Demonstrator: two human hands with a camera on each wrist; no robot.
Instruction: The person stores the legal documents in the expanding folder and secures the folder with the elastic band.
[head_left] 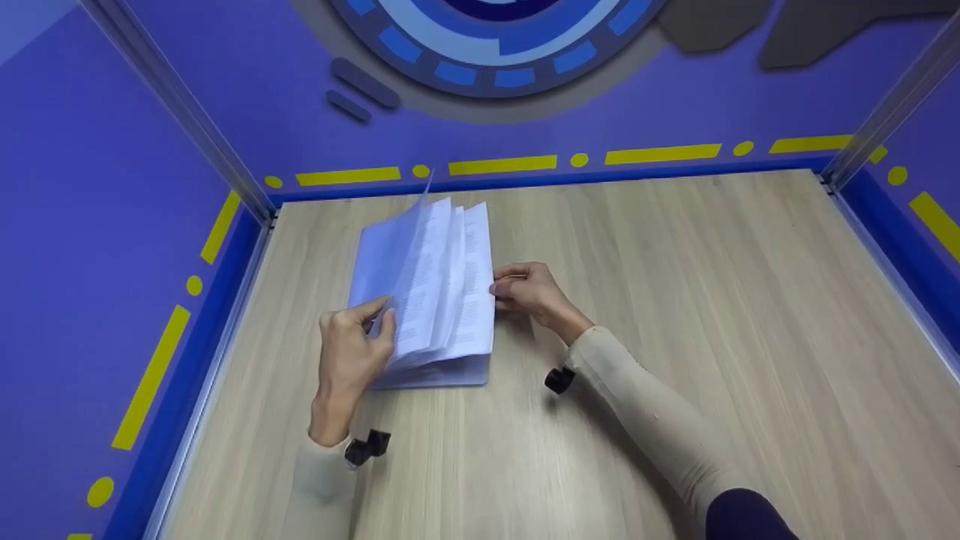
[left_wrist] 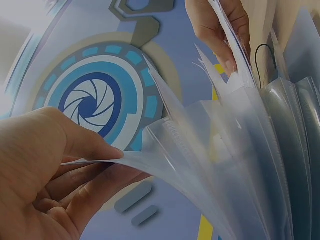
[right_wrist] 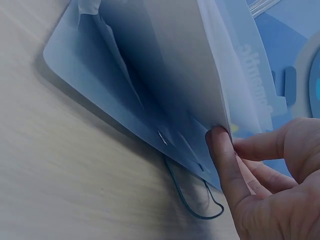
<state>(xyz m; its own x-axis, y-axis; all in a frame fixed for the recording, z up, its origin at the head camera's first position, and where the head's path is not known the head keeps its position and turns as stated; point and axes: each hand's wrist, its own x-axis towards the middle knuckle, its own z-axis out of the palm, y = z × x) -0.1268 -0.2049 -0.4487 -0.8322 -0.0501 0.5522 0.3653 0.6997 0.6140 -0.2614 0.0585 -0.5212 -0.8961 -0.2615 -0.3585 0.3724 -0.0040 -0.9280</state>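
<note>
A translucent blue expanding file folder [head_left: 375, 251] stands part-way spread on the table, with printed papers [head_left: 472, 300] between its plastic pockets. My left hand [head_left: 351, 345] pinches the edge of a clear plastic panel on the folder's left side; the left wrist view shows thumb and fingers on that panel [left_wrist: 165, 175]. On the other side, my right hand [head_left: 534, 294] pinches the right edge of the papers. Its thumb and fingers press a thin white stack [right_wrist: 220, 95] in the right wrist view. A dark elastic loop [right_wrist: 192, 212] hangs from the folder's cover [right_wrist: 95, 90].
The wood-grain table [head_left: 712, 322] extends right of the folder and toward the front. Printed purple-blue panels [head_left: 247, 82] wall it in at the back and both sides, with metal posts [head_left: 172, 105] at the corners. Small black cameras [head_left: 559, 379] sit on both wrists.
</note>
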